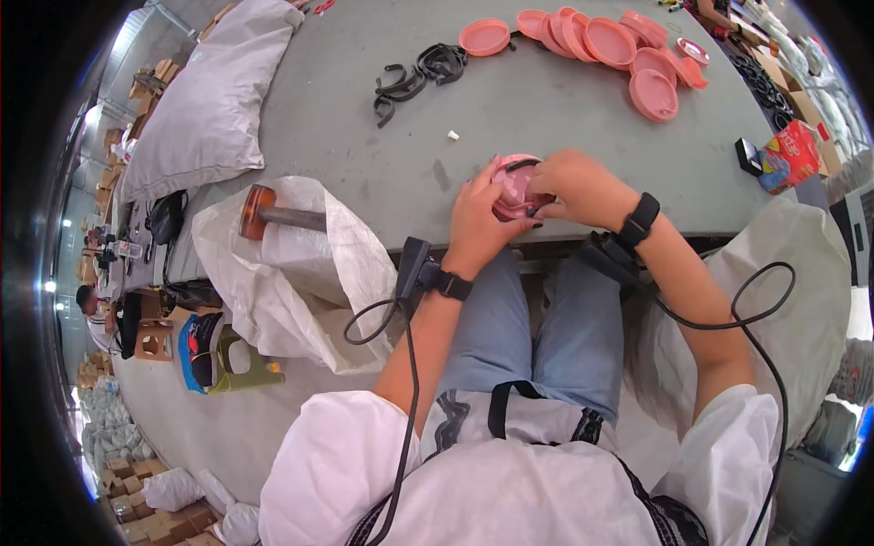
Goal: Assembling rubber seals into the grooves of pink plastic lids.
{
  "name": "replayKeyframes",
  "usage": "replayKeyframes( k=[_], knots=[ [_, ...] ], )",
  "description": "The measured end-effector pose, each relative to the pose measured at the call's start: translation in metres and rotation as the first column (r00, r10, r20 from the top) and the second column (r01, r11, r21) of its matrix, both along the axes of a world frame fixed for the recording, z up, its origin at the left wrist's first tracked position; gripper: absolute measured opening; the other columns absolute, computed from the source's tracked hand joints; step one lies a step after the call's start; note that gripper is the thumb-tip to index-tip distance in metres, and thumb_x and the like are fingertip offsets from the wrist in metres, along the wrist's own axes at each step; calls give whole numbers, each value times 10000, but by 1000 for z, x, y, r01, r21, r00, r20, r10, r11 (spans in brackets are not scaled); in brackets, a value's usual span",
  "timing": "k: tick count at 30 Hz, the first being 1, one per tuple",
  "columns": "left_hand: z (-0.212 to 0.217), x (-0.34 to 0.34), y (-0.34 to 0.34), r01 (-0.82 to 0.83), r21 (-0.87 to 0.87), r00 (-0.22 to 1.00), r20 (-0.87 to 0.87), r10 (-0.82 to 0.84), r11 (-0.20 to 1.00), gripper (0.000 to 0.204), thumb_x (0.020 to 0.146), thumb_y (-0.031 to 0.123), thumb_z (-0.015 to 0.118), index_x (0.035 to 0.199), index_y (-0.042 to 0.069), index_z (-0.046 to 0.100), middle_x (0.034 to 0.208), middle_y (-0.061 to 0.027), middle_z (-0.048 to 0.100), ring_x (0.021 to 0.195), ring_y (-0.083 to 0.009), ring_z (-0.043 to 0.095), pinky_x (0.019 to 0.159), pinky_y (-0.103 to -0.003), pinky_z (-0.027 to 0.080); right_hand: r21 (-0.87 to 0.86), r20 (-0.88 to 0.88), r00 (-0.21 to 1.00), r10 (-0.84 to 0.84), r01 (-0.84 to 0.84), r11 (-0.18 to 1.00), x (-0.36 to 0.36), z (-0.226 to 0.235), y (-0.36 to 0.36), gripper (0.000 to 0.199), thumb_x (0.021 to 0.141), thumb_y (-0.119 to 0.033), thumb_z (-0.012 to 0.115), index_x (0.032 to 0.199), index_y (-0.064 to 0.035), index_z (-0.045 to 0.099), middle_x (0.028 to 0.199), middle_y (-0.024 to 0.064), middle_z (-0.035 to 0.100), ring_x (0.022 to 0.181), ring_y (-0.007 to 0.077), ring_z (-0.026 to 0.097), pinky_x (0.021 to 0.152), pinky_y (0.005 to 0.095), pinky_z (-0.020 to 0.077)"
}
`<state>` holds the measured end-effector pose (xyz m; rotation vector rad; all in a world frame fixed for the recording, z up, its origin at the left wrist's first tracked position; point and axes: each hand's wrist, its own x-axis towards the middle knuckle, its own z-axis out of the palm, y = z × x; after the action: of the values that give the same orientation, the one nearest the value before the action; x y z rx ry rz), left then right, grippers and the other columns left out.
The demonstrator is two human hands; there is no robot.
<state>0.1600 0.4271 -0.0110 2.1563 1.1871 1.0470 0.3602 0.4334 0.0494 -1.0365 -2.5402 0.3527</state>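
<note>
A round pink plastic lid (515, 185) with a black strip across its top is held at the table's near edge. My left hand (477, 217) is closed round its left rim. From the right, my right hand (581, 188) is closed at the lid, fingertips at its right side and lower edge; they hide part of it, and the exact grip of those fingers is unclear. Farther up the table lie several loose black strap-like handles (441, 64) and a heap of similar pink lids (608, 42). A small white piece (453, 136) rests just beyond my hands.
A stuffed white sack (211, 100) covers the table's left side. Over the near left edge hangs an open woven bag (305, 282) with a mallet (259, 213) on it. At the right edge stand a red packet (789, 156) and a small black box (749, 156). Cables hang from both wrists.
</note>
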Motion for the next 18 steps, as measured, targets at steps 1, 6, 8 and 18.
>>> replayKeyframes(
  k=[1,6,8,18],
  knots=[
    [-1,-2,1,7,-16,999,41,-7,1000,357,565,274,839,738,64,609,1392,-174,440,1098,-322,525,937,-404,398,-66,-12,1000,18,-19,998,-1,-1,1,233,651,-173,753,821,-74,628,768,74,619,786,275,572,776,384,425],
    [-4,-10,4,57,-61,995,84,-51,997,278,577,203,821,694,57,615,1391,-177,440,1036,-306,561,882,-360,441,-269,-69,997,39,-56,961,-1,-3,7,207,677,-168,743,822,-74,630,758,63,632,753,267,575,774,370,419],
    [-3,-11,4,74,-110,992,113,-62,991,256,579,182,815,691,59,620,1390,-176,443,1019,-298,572,863,-346,452,-270,-13,998,59,-60,961,-1,-2,7,203,689,-175,739,827,-74,631,749,60,636,741,259,577,779,361,412],
    [-1,-13,8,143,-172,971,215,-105,975,178,627,129,778,741,69,654,1386,-145,458,990,-271,595,822,-344,463,-72,93,992,90,-84,994,-3,5,4,210,691,-188,731,834,-74,628,730,62,623,748,279,579,748,376,419]
  ],
)
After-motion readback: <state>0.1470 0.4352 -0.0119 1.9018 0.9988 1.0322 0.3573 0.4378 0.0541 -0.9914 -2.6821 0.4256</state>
